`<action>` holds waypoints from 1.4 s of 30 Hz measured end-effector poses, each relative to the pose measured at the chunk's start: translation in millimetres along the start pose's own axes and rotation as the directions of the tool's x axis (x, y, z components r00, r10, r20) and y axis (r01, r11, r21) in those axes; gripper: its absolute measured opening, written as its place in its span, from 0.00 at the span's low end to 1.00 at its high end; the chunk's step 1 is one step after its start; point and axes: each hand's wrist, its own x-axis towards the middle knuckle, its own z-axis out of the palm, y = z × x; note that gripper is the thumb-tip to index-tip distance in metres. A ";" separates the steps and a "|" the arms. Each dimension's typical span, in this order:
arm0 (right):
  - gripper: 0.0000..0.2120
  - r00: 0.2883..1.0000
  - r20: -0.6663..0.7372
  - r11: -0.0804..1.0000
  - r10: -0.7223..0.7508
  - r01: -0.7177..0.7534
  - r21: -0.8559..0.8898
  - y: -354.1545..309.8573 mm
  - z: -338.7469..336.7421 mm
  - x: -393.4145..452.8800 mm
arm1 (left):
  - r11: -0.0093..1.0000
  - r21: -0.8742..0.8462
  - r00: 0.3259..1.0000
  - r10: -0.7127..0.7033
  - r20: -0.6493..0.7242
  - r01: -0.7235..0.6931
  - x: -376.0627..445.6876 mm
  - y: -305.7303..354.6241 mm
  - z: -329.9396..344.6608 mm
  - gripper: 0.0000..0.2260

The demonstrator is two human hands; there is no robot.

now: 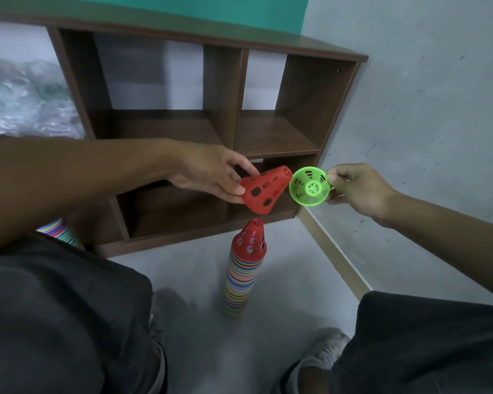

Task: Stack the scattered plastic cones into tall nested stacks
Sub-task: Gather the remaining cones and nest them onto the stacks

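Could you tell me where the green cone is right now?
The right hand pinches the green cone in mid-air, just right of the red cone.

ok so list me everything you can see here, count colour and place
red cone: 1, red, in left hand
green cone: 1, green, in right hand
tall stack: 1, multicoloured with red top, floor by shelf
second stack: 1, multicoloured, partly hidden under left arm
shelf unit: 1, brown wood, against the wall
plastic sheeting: 1, clear, far left
left hand: 1, grips red cone
right hand: 1, pinches green cone's rim
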 end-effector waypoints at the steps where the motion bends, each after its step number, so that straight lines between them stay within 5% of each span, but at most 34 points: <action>1: 0.13 1.000 0.016 0.999 0.008 -0.008 0.037 0.5 0.2 -1.2 | 0.999 0.027 1.000 -0.021 0.019 0.021 2.8 -3.0 1.6 0.23; 6: 0.13 0.996 0.081 0.985 0.044 -0.056 0.161 -2.9 2.6 -4.6 | 0.986 0.137 0.993 -0.103 0.056 0.094 19.7 -21.4 9.0 0.23; 22: 0.11 0.944 0.308 0.979 0.118 -0.162 0.123 -20.9 34.7 -7.1 | 0.822 0.544 0.984 -0.179 -0.027 0.165 45.0 -59.7 22.4 0.14; 32: 0.11 0.876 0.439 0.980 0.201 -0.184 -0.082 -8.1 82.2 4.8 | 0.849 0.514 0.993 -0.107 -0.057 0.121 28.5 -60.1 -14.8 0.19; 42: 0.10 0.880 0.402 0.964 0.254 -0.196 -0.179 6.7 104.0 15.5 | 0.865 0.499 0.997 -0.076 0.024 0.054 26.1 -61.8 -7.4 0.27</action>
